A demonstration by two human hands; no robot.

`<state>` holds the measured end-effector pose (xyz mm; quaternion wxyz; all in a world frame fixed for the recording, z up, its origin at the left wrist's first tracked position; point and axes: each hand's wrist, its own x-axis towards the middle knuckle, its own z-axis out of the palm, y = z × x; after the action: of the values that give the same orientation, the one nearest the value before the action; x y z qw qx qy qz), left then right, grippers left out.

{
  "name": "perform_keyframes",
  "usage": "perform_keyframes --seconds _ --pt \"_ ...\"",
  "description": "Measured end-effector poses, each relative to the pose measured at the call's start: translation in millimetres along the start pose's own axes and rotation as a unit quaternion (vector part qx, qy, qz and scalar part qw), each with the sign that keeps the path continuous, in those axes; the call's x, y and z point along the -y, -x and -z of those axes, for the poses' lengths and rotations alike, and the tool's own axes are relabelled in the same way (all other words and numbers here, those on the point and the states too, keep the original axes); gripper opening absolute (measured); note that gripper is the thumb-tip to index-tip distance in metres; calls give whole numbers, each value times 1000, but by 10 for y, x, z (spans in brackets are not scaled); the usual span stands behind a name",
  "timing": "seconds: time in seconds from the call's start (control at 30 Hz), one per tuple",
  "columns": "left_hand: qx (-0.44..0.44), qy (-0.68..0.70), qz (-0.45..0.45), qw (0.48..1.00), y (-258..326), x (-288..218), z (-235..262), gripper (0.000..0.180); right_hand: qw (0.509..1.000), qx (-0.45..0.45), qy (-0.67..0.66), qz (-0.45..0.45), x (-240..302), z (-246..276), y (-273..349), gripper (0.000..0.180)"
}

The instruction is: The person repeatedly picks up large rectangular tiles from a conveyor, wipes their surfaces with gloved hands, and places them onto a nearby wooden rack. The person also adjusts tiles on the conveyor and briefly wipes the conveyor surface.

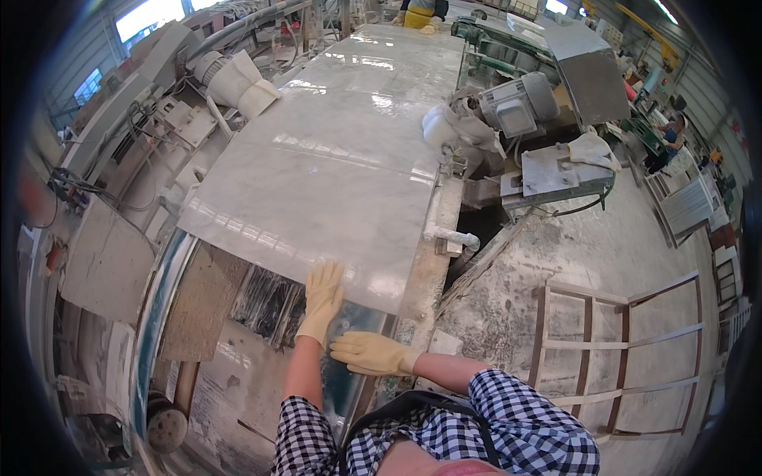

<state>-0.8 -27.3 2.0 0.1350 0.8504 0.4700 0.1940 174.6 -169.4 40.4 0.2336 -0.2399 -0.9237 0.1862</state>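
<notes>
While the left hand [322,300] lies flat, fingers spread, on the marble slab [333,170], whose long axis runs away from the person, the right hand [371,354] seemingly rests open beside it.

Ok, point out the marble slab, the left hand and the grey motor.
marble slab [333,182], head view, glossy middle of its top.
left hand [323,300], head view, back of the glove.
grey motor [520,105], head view, its housing.

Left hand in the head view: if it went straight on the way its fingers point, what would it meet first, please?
The left hand already lies with its fingers on the near edge of the marble slab. Going on, it would likely only slide along the slab's polished top; nothing else shows in that line.
</notes>
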Motion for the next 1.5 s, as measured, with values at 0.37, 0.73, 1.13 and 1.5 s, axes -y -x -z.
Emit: perform_keyframes --seconds 0.37,0.73,1.13,1.5 --pt "17 -6 4 1000 15 2 48 63 1000 7 -13 -1 -46 -84 2 43" --pt "23 13 8 1000 50 25 73 63 999 -8 -21 24 -59 -105 -24 43" --pt "-9 -10 1 1000 108 44 38 62 999 -10 -35 21 -57 -127 -17 41" --pt "-34 -80 -54 995 102 -151 -240 62 995 -26 -78 -55 -13 -49 332 38"
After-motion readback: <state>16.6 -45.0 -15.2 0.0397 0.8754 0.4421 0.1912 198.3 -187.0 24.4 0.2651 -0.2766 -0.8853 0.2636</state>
